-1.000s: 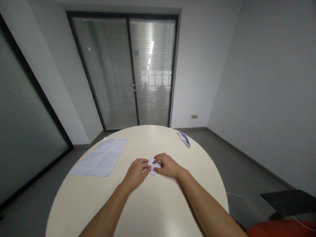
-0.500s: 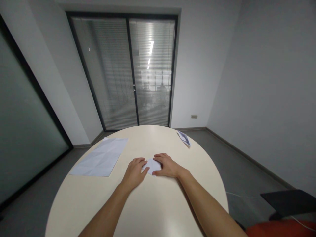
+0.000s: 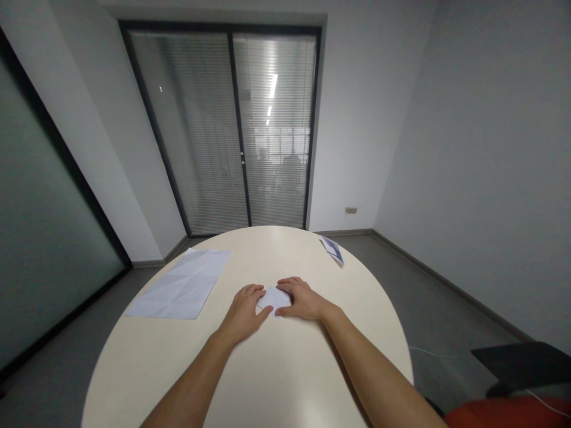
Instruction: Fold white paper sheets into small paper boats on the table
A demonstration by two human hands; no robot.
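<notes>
A small white folded paper (image 3: 273, 297) lies on the round cream table (image 3: 267, 356), between my two hands. At its left side my left hand (image 3: 247, 306) grips the edge, fingers curled at the far corner and the thumb on the near part. My right hand (image 3: 303, 299) holds the right side, with the fingers at the far edge and the thumb at the near edge. Both hands cover the paper's outer corners. A thin crease line shows down its middle.
A large creased white sheet (image 3: 187, 285) lies flat on the table's left side. Near the far right edge rests a folded printed paper (image 3: 332, 249). A black armrest (image 3: 524, 362) and a red seat (image 3: 508, 413) are at the lower right, beyond the table.
My left thumb has shifted slightly to the right over the folded paper. My right hand stays almost in the same place.
</notes>
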